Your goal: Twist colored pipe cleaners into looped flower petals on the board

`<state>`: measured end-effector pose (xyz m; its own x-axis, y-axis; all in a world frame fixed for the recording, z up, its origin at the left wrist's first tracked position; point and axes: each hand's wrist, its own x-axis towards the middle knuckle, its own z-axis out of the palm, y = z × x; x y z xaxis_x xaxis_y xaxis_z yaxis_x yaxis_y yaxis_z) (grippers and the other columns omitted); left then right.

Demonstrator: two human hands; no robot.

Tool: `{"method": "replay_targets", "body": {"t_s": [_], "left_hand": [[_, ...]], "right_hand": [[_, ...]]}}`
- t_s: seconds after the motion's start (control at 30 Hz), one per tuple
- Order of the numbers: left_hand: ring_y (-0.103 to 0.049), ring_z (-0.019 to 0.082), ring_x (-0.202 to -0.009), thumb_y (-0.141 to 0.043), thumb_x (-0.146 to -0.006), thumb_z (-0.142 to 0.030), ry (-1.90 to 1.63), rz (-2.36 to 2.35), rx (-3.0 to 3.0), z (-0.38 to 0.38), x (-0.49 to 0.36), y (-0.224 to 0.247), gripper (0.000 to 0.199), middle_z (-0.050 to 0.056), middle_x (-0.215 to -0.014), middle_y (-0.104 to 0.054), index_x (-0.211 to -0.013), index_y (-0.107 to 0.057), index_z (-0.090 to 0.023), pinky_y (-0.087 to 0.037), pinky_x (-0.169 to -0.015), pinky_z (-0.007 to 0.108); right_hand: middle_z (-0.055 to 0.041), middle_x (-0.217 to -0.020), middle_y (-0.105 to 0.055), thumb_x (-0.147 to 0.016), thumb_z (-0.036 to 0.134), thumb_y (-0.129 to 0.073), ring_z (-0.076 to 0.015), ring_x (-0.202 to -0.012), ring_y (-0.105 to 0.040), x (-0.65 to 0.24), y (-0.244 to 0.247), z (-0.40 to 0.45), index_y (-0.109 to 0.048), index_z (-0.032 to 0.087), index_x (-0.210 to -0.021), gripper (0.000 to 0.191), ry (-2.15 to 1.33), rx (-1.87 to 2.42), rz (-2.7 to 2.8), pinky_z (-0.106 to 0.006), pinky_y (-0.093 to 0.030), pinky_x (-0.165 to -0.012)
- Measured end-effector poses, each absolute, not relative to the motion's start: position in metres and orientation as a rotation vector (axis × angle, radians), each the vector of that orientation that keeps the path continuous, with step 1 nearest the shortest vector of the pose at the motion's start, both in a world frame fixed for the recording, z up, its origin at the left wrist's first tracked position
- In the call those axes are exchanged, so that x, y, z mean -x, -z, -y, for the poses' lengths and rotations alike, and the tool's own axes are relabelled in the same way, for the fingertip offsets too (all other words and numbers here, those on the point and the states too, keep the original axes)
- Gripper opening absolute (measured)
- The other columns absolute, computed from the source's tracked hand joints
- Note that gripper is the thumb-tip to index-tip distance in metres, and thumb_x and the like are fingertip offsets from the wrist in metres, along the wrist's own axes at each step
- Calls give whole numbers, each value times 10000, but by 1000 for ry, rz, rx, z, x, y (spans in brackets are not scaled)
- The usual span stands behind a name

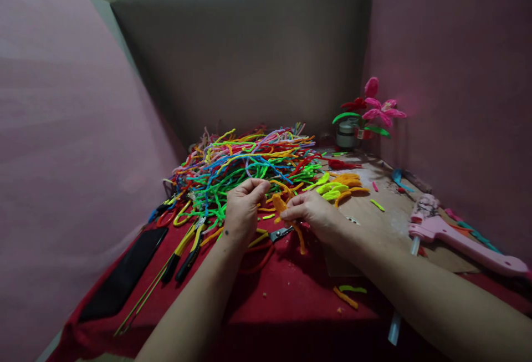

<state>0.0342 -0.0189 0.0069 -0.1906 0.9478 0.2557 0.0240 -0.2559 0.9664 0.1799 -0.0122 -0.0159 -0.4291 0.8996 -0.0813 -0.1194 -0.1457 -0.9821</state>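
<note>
1 orange fuzzy piece (279,203) | oblong, tilted | pinched, right hand (310,209)

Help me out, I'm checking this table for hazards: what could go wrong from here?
The scissors show just below the right hand, so a finger might catch their blades. The right forearm crosses in front of the clear stick fitted in the pink glue gun and could knock it.

The single head-worn view looks forward and down from close above the near edge of the worktop (299,292), across to the wall (261,57) behind its far edge.
</note>
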Motion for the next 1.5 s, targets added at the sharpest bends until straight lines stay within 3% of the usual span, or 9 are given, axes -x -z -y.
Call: {"method": "replay_targets", "body": {"t_s": [0.13, 0.33, 0.5, 0.77, 1.0, 1.2, 1.37, 1.5], "left_hand": [[-356, 38, -398, -644, -670, -346, -1483, -1276, -1328, 19, -21, -13, 207, -70, -463, -443, -680, -595, -145, -277, -405, 167], [-522, 89, -553, -672, -649, -317, -1077, -1327, -1651, 27, -32, -12, 214, 5, -659, -624, -750, -631, -133, -402, -522, 195], [-590, 138, -663, -601, -718, -273, -1185, -1437, -1939, 29, -40, -1, 121, 29, -723, -659, -741, -636, -160, -445, -610, 227], [-593, 154, -688, -571, -748, -262, -1202, -1441, -2139, 31, -38, 2, 96, 40, -748, -651, -746, -623, -182, -440, -640, 243], [-560, 136, -643, -529, -775, -250, -1137, -1550, -2346, 32, -41, 4, 104, 37, -720, -630, -729, -586, -176, -405, -615, 234], [-533, 125, -588, -523, -755, -234, -1027, -1630, -2260, 34, -33, -6, 94, 19, -660, -613, -706, -574, -171, -381, -569, 224], [-549, 139, -619, -530, -746, -260, -715, -1652, -2280, 47, -10, -18, 118, 17, -676, -630, -689, -599, -184, -390, -588, 236], [-580, 157, -707, -582, -718, -308, -877, -1614, -1983, 55, -10, -16, 158, 36, -784, -658, -803, -628, -183, -423, -625, 242]], "right_hand": [[6, -440, -520, -580, 236, -634, -71, -410, -398, -181, 16, 11, -574, 126, -475, 163, -1662, 933, 1262, -235, -261, -458], [7, -461, -517, -591, 235, -625, -79, -425, -409, -183, 20, 6, -596, 118, -525, 138, -1630, 844, 1170, -244, -269, -475], [32, -447, -471, -593, 213, -617, -65, -414, -356, -184, 23, 4, -571, 126, -518, 124, -1634, 789, 1183, -241, -229, -450], [40, -504, -493, -547, 178, -624, -68, -447, -409, -181, 14, 8, -535, 149, -559, 94, -1636, 897, 1098, -216, -307, -446], [49, -440, -440, -553, 167, -593, -67, -409, -382, -180, 17, 6, -523, 147, -511, 84, -1579, 909, 1126, -214, -325, -417], [43, -399, -446, -568, 163, -578, -69, -378, -382, -181, 17, 3, -513, 145, -471, 118, -1508, 918, 1121, -219, -330, -397], [49, -414, -450, -552, 170, -605, -65, -361, -382, -184, 18, -2, -492, 151, -484, 133, -1601, 865, 999, -223, -339, -381], [51, -418, -434, -550, 168, -618, -60, -369, -377, -183, 21, -2, -491, 146, -493, 140, -1709, 763, 981, -214, -330, -376]]}}
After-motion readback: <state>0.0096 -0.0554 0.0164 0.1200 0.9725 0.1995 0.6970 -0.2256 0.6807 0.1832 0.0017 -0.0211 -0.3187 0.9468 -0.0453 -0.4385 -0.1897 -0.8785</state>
